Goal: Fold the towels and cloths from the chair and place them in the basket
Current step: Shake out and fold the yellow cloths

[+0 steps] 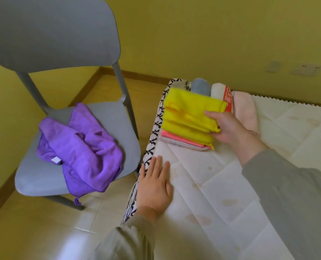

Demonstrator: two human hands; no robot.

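The mattress (221, 194) is serving as folding surface, the left hand (155, 186) resting flat on it, fingers straight, likely bracing. Left of those fingers, on the chair (109, 117), crumpled purple towels (80, 152) are waiting. The right hand (229, 128) is pinching the folded yellow cloth (186, 113), probably stacking it.

The only writing is on a red band (228, 99) along a rolled white towel (217, 91) near the far left corner of the bed (231, 184). Its white characters are partly covered by a yellow cloth (186, 113) and too blurred to read. A small white tag (56, 160) on the purple cloth (80, 151) on the chair (111, 113) shows no legible print.
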